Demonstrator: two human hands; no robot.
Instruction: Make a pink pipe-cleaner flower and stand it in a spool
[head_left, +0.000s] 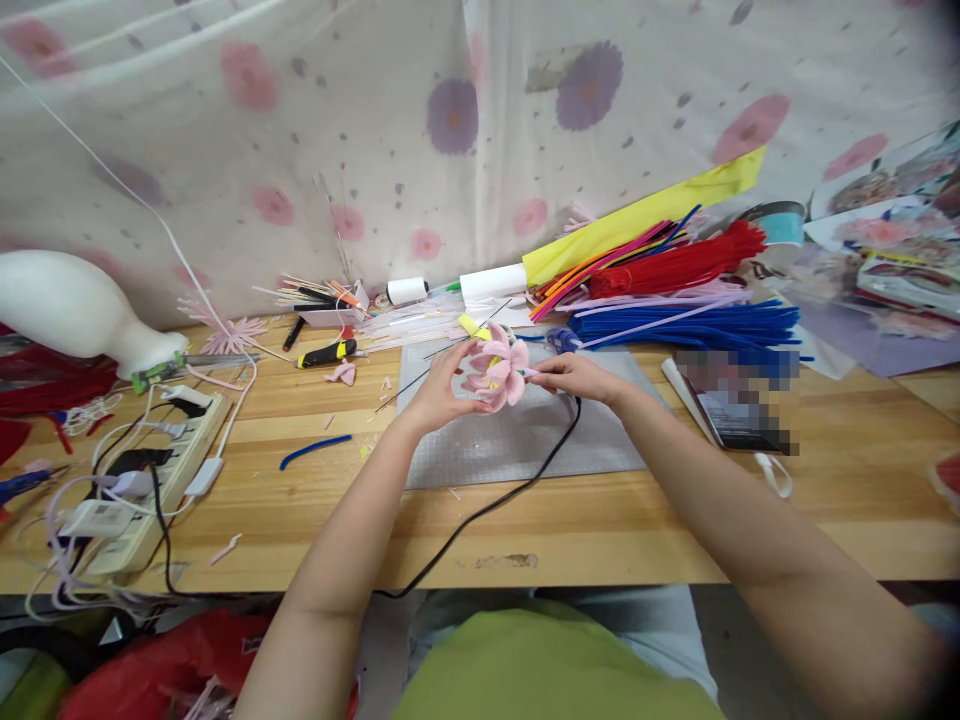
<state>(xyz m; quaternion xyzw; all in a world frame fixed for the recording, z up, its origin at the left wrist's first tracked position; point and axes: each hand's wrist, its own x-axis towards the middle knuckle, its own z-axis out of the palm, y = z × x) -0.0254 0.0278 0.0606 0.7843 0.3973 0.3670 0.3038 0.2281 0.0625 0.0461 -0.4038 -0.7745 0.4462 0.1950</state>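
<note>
A pink fuzzy flower (498, 368) with several petals is held up between my hands, over the grey cutting mat (480, 450). My left hand (444, 388) is curved round the flower's left side, thumb below and fingers above. On the right, my right hand (574, 377) pinches the flower's edge or stem between thumb and fingers, close to a small green bit. Thin dark wires stick out behind my left hand. A black cable (487, 506) runs across the mat from beside my right hand to the table's front edge.
Bundles of blue (690, 325) and red pipe cleaners (675, 262) lie at the back right, near a blurred dark object (739, 405). A power strip (165, 480) with tangled cords and a white foam form (67, 310) stand left. A yellow-black cutter (327, 354) lies behind.
</note>
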